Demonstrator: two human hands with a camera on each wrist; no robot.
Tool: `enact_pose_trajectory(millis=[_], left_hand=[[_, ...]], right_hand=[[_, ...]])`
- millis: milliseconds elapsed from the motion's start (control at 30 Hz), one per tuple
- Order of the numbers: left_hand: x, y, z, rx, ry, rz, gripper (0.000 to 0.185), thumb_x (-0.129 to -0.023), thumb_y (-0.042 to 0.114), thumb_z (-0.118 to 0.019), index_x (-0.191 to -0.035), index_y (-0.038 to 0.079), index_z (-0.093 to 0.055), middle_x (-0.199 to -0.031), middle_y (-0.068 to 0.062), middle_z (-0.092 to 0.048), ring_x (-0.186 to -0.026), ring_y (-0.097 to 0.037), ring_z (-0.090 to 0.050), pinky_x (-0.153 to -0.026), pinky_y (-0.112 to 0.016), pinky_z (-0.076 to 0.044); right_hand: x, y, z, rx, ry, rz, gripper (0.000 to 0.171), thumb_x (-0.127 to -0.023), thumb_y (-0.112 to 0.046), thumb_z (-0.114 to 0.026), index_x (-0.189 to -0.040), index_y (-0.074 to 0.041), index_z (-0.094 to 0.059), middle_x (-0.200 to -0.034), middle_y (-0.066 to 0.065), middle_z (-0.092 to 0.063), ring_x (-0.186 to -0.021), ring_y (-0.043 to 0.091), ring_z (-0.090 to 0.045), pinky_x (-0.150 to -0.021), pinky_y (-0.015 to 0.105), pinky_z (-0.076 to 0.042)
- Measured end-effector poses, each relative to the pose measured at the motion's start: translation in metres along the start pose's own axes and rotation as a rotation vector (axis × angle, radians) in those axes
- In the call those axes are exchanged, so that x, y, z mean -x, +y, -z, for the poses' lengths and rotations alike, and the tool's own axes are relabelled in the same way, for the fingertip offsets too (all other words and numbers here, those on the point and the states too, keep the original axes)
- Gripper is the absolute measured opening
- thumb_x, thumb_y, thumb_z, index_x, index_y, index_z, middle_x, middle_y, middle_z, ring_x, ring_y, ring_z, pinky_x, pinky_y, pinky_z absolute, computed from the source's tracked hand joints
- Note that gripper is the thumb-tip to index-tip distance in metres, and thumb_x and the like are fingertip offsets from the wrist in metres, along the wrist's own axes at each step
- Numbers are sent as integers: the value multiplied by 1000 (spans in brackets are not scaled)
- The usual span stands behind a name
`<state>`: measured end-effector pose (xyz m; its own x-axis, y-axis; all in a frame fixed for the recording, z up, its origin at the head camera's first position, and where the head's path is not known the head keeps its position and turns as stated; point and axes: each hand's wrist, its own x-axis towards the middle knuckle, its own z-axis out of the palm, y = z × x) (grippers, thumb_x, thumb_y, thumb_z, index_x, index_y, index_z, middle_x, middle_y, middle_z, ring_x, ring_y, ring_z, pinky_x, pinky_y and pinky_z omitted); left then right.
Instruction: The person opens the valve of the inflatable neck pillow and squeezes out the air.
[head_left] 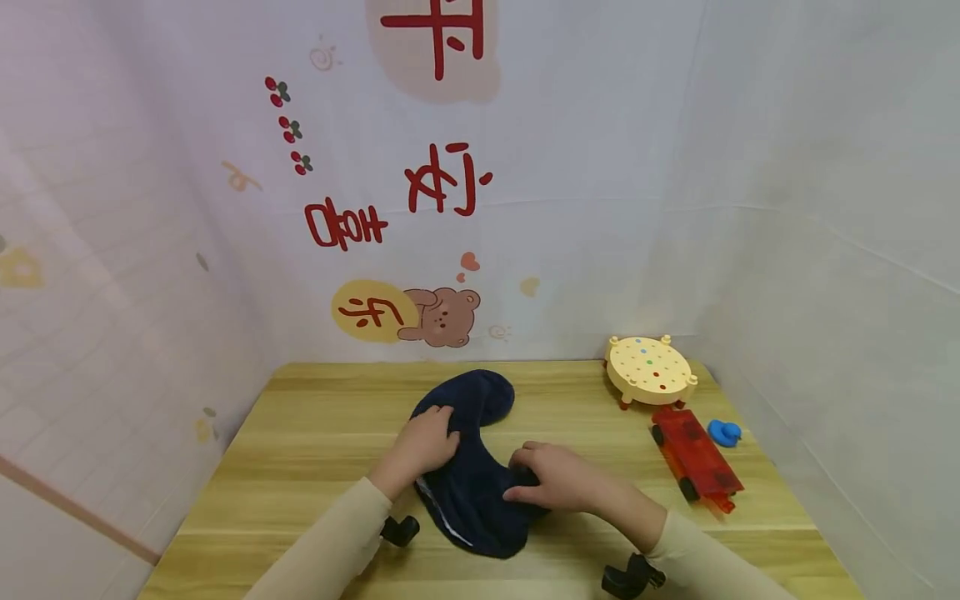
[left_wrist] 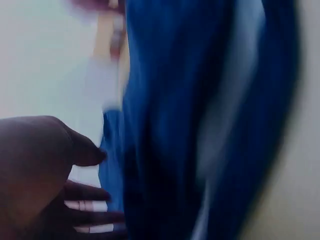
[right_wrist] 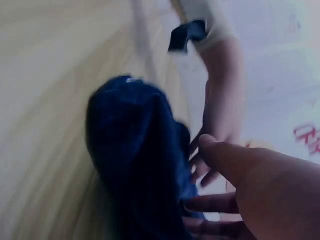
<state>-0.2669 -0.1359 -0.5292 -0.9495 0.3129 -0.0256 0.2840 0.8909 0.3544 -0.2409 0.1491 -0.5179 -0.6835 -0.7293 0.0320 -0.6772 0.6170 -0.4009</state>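
A dark navy, curved cloth neck pillow (head_left: 468, 479) lies on the wooden table, with a whitish strip along its lower left edge. On its upper left part rests my left hand (head_left: 422, 446). In the left wrist view that hand's fingers (left_wrist: 95, 217) reach straight to the blurred pillow (left_wrist: 165, 100), thumb apart. My right hand (head_left: 562, 479) is at the pillow's right end, touching it. The right wrist view shows the right hand (right_wrist: 270, 185) with thumb raised and extended fingers against the side of the pillow (right_wrist: 130, 145); their tips are partly hidden.
At the table's right side stand a cream round toy stool (head_left: 651, 371), a red toy cart (head_left: 697, 454) with black wheels and a small blue duck-like toy (head_left: 724, 432). White printed cloth (head_left: 585, 208) closes off the back and sides. Black wrist mounts (head_left: 630, 577) sit under the forearms.
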Motion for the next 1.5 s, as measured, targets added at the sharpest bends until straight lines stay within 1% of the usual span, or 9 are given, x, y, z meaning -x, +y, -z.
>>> enact_pose_trajectory(millis=[133,267,467,600,700,900,1133,1300,1500], left_hand=[[13,26,-17,50,-9,101,81,-107,55,-67,-158,-6,-53,-161,-35,-48,-148,-54,-48,-118,-67,-42],[19,32,-38,47,-21,166,99,-104,70,-62,-168,-3,-39,-173,-36,-27,-162,-54,-26,-126,-72,-26],[23,28,-53,2,-14,139,105,-103,75,-60,-172,1,-32,-178,-32,-18,-166,-50,-16,-129,-72,-17],[19,19,-56,15,-41,46,107,-102,76,-60,-174,3,-31,-180,-28,-17,-167,-48,-14,-130,-70,-16],[8,-1,-52,-25,-84,-91,106,-101,77,-60,-176,8,-28,-182,-22,-16,-168,-43,-14,-131,-67,-16],[-21,-53,-17,-157,-212,-393,102,-101,71,-67,-178,17,-26,-184,-8,-18,-170,-34,-15,-134,-58,-17],[-46,-74,0,-260,-301,-491,104,-97,63,-79,-178,21,-27,-185,-6,-15,-170,-33,-14,-133,-54,-22],[-41,-66,25,-235,-237,-361,85,-99,55,-81,-167,14,-51,-176,-15,-37,-163,-37,-33,-130,-56,-31],[7,-27,47,-13,-82,-109,63,-104,48,-77,-151,8,-66,-152,-16,-64,-142,-37,-60,-119,-56,-46]], right_hand=[[-17,3,0,-75,67,77,32,-107,-39,-75,-122,-10,-78,-115,4,-71,-95,17,-70,-86,37,-60],[-45,27,2,-57,170,101,31,-109,-25,-74,-131,-3,-73,-126,12,-71,-105,30,-72,-92,46,-61],[-88,64,0,129,144,140,47,-110,-23,-72,-150,0,-64,-154,22,-60,-144,42,-57,-119,60,-45],[-86,84,-7,309,79,90,50,-111,-33,-70,-150,-3,-66,-156,20,-61,-147,41,-54,-124,66,-35],[-71,94,-12,373,87,69,47,-108,-34,-73,-144,-4,-71,-148,17,-65,-140,39,-60,-122,65,-38],[-43,97,-6,459,191,254,19,-99,-3,-78,-117,-4,-85,-120,13,-74,-107,32,-70,-97,46,-59],[-20,106,-3,456,218,401,9,-93,0,-83,-100,-6,-84,-109,5,-74,-95,23,-71,-84,38,-62],[-1,80,-11,459,239,453,26,-90,-10,-87,-78,-16,-66,-82,-6,-47,-68,10,-43,-63,26,-44],[0,56,-16,264,238,416,9,-102,-18,-82,-97,-20,-75,-96,-11,-54,-82,5,-48,-72,23,-47]])
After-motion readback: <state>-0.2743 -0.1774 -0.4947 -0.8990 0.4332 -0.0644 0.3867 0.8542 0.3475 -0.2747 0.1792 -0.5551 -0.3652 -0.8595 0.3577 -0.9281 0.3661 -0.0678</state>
